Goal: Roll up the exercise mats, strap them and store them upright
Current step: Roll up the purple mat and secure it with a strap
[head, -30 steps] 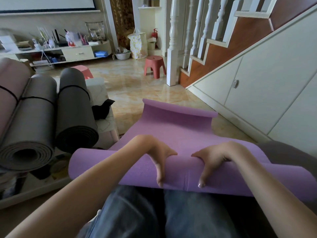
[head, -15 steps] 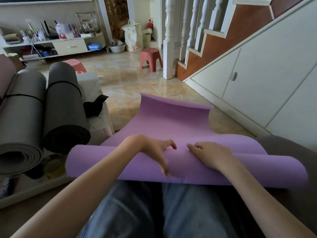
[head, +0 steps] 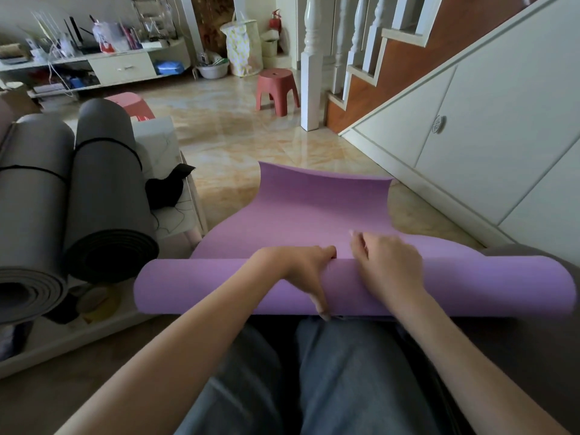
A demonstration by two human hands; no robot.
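A purple exercise mat [head: 314,215] lies partly rolled across my lap, its free end stretching away over the floor with the far edge curled up. The rolled part [head: 201,285] spans the frame from left to right. My left hand [head: 301,271] grips the roll at its middle, fingers over the top and thumb down the near side. My right hand [head: 386,268] lies on the roll beside it, fingers reaching forward onto the flat sheet. Two grey rolled mats [head: 103,196] with black straps lie at the left.
A white low table [head: 160,146] with a black cloth [head: 168,188] stands beside the grey rolls. Two red stools [head: 276,86] stand on the tiled floor. White stair cupboards [head: 470,130] run along the right. A cluttered shelf unit [head: 122,65] is at the back.
The roll has turned forward and taken in more of the flat sheet. Both hands moved up over the top of the roll, the right fingers now reaching onto the flat part.
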